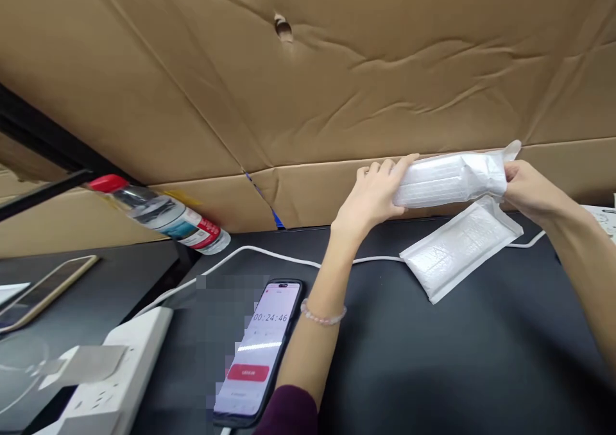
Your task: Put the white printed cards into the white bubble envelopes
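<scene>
A white bubble mailer (433,179) is held up in front of the cardboard, bulging as if something is inside. My left hand (373,191) grips its left end, fingers over the top edge and thumb below. At the other end, where a flap sticks up, my right hand (524,185) is closed at the mailer's edge. Its fingertips are hidden, so I cannot tell whether they reach inside. Below, a second, flatter bubble mailer (462,249) lies on the black table (409,358), its upper end close under the held one.
Cardboard (337,101) walls the back. At left are a tilted water bottle (168,217) with a red cap, a white power strip (110,371) with plugs, and another phone (48,287). A phone (260,351) showing a timer lies beside my left forearm. A white cable (283,256) crosses the table.
</scene>
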Tool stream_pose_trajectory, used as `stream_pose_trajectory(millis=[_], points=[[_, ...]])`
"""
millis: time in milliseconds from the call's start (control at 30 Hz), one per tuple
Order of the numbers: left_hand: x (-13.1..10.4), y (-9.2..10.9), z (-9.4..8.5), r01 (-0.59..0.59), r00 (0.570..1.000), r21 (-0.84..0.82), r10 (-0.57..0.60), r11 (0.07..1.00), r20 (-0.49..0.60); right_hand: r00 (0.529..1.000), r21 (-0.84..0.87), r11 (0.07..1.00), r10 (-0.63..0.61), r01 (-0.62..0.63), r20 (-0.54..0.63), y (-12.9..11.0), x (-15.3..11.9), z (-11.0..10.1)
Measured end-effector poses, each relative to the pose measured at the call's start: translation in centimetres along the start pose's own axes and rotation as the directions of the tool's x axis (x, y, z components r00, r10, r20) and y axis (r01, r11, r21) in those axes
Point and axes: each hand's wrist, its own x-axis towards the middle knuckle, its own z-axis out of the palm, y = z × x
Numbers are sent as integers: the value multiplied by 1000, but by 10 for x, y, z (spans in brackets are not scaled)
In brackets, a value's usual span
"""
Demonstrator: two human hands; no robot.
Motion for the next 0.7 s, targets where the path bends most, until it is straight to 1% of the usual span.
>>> stream_pose_trajectory(millis=[100,167,267,400,467,533,633,700], points=[[-1,0,-2,26,999,128,-22,991,-25,992,15,996,-84,83,98,-3,-2,3],[-2,3,-3,35,998,186,-25,982,-52,982,22,990,-138,136,129,-6,-4,5],[0,6,-1,43,996,188,-27,981,-87,973,-14,982,-182,186,145,-9,-4,8],[6,5,9,69,985,119,-48,990,-165,961,-58,968,-234,245,144,-14,-4,14],[9,4,14,96,977,79,-79,992,-198,966,-66,968,-232,241,114,-18,-5,16],[11,2,17,96,974,41,-85,995,-209,973,-87,972,-213,220,91,-22,-7,13],[10,-5,17,84,979,0,-82,996,-187,984,-160,971,-168,177,64,-26,-12,0],[7,-12,14,119,980,5,-117,993,-162,988,-181,972,-146,151,39,-25,-14,-12]])
